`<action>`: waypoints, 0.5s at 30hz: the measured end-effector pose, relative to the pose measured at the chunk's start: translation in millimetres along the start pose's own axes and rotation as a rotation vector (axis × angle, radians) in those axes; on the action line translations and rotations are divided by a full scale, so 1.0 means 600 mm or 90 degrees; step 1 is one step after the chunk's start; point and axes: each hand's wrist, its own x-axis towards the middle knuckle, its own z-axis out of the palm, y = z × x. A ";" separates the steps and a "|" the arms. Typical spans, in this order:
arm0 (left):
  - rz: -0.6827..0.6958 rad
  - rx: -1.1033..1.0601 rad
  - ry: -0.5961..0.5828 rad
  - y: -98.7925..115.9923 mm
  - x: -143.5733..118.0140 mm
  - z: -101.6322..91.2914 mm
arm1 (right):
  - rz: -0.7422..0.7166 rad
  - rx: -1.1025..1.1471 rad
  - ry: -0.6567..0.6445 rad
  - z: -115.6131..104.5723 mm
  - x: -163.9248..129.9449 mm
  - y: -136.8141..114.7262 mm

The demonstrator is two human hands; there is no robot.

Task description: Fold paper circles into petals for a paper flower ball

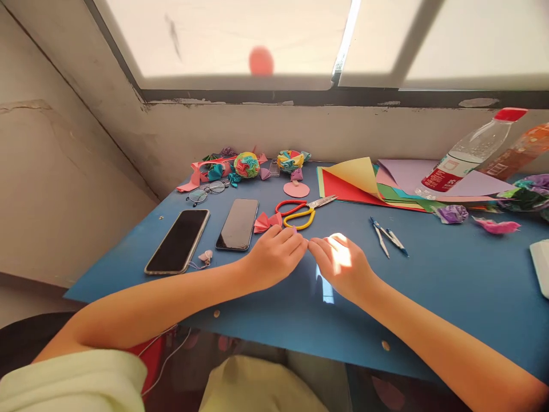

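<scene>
My left hand and my right hand meet fingertip to fingertip above the blue table. Both are closed, with fingers curled and pinched together. A small purple bit peeks out above the left fingers; whatever else they pinch is hidden. Sunlight falls across the back of the right hand. Just beyond the left hand lie a folded pink paper piece and scissors with red and yellow handles. A pair of compasses rests to the right of the right hand.
Two phones and glasses lie at left. Behind are folded-paper balls, a pink paper disc and coloured sheets. A tilted bottle and crumpled purple paper are at right.
</scene>
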 end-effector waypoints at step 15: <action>-0.045 -0.039 0.055 -0.010 -0.010 -0.020 | 0.059 0.037 -0.024 -0.020 0.006 -0.013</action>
